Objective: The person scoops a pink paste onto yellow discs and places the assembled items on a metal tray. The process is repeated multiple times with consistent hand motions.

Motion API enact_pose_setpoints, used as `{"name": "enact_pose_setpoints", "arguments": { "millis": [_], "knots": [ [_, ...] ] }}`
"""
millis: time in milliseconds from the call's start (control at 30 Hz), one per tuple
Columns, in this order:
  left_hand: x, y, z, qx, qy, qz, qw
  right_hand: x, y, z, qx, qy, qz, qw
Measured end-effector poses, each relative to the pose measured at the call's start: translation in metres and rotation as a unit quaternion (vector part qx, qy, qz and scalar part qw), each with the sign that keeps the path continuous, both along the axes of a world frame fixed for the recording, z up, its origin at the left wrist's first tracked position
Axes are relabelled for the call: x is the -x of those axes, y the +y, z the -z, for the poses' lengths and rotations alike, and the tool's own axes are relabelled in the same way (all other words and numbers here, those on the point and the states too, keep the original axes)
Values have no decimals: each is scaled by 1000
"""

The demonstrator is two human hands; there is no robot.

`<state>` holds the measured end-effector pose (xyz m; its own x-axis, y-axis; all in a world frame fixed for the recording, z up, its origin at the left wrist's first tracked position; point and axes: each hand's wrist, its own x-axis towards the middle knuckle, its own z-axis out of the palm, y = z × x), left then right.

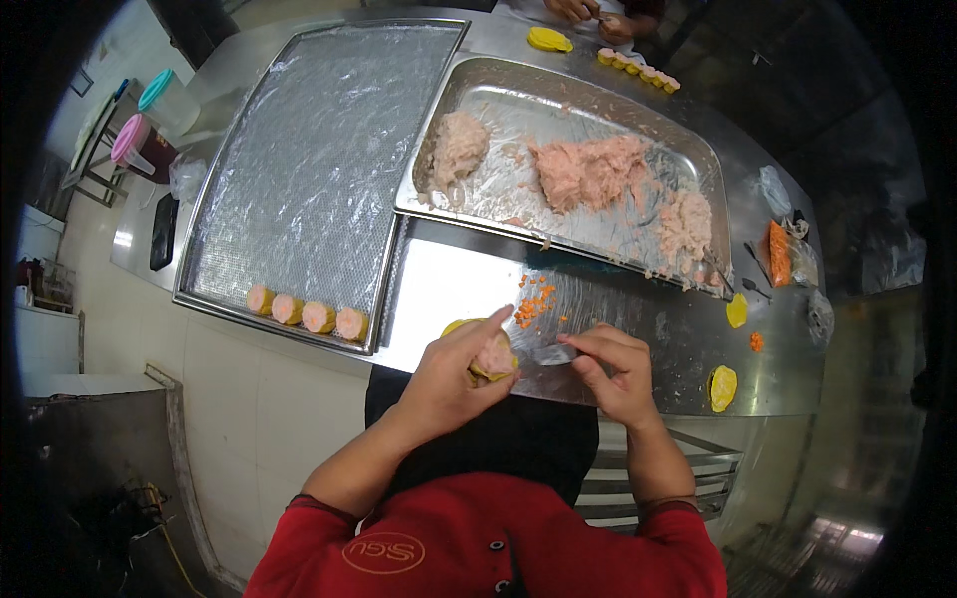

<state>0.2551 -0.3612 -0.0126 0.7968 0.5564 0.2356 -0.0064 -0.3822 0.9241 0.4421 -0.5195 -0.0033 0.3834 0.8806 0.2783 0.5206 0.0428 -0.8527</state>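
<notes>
My left hand is curled around a dumpling in a yellow wrapper, its pink minced filling showing on top. Something yellow, perhaps more wrappers, peeks out behind that hand. In my right hand, thumb and fingers pinch a small flat metal spatula, its blade pointing left toward the dumpling. Just beyond both hands, chopped orange carrot bits lie scattered on the steel table. A deep steel pan with mounds of pink minced meat stands farther off.
At the left lies a film-lined mesh tray, several finished dumplings along its near edge. Yellow wrappers and a bag of carrot bits are at the right. A phone and lidded jugs sit far left. Another person's hands work across the table.
</notes>
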Motion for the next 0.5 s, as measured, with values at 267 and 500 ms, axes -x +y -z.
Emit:
{"name": "enact_pose_setpoints", "arguments": {
  "millis": [267, 500],
  "knots": [
    [3, -6, -1, 95, 38, 56, 993, 5, 6, -8, 61, 20, -37, 997],
    [12, -9, 5, 32, 114, 22, 993, 16, 20, -2, 70, -66, -77, 992]
  ]
}}
